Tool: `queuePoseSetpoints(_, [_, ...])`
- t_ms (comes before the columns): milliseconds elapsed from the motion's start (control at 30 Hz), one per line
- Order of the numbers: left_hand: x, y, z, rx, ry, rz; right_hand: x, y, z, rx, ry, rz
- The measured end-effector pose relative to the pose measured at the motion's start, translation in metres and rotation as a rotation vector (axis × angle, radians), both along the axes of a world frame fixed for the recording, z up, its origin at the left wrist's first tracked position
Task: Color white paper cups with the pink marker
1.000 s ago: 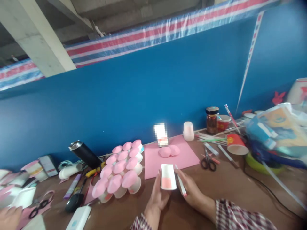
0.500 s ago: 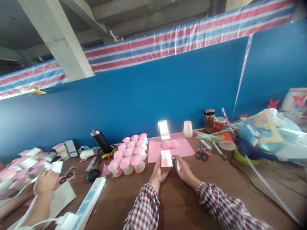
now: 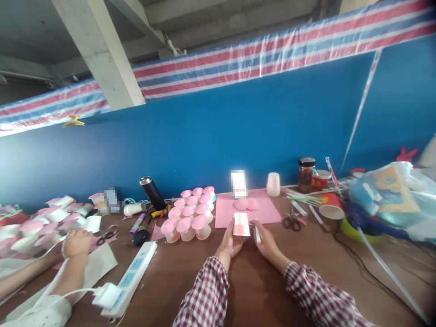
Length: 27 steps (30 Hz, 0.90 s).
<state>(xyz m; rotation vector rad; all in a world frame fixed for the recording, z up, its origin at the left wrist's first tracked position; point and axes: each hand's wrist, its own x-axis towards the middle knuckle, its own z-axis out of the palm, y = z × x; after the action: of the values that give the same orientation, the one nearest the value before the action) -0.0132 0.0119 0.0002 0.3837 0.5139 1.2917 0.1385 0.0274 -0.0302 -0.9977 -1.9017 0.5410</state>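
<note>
1. A white paper cup (image 3: pixel 241 224) with a pink patch was held just below the middle of the frame, clasped in the left hand (image 3: pixel 230 242), whose grip was closed around its left side and base.
2. A thin white pen with a pink tip (image 3: pixel 258 235) was pinched in the right hand (image 3: pixel 266 239), just right of the cup.
3. Compared with the frame half a second before, the hands and cup were seen at nearly the same spot, slightly right and lower; the cup was still clasped and the pen still pinched.
4. The pink sheet (image 3: pixel 269 211) lay on the tabletop (image 3: pixel 313 254) just beyond the cup, with pink-topped cups (image 3: pixel 190 217) to its left.
5. Another person's hand (image 3: pixel 76 242) remained at the lower left, near scissors (image 3: pixel 107 235).
</note>
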Motion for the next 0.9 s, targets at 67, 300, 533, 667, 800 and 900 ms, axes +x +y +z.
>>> queuePoseSetpoints(67, [0.001,-0.001,-0.001,0.007,-0.01,0.006,0.001,-0.001,0.0,0.012,-0.003,0.018])
queuePoseSetpoints(300, [0.002,-0.001,-0.002,-0.003,-0.024,0.011,0.002,0.001,-0.002,0.027,0.002,0.02])
queuePoseSetpoints(533, [0.003,-0.004,0.004,-0.009,0.004,0.042,0.003,0.001,0.0,0.043,0.035,0.023])
queuePoseSetpoints(667, [0.004,-0.006,0.008,-0.016,0.016,0.035,0.002,0.002,-0.002,0.047,0.019,0.017])
queuePoseSetpoints(800, [0.003,-0.006,0.006,-0.021,0.024,0.045,0.003,0.002,-0.005,0.051,-0.005,0.015])
queuePoseSetpoints(900, [0.003,-0.005,0.002,-0.021,0.024,0.045,0.003,0.003,-0.006,0.052,-0.011,0.015])
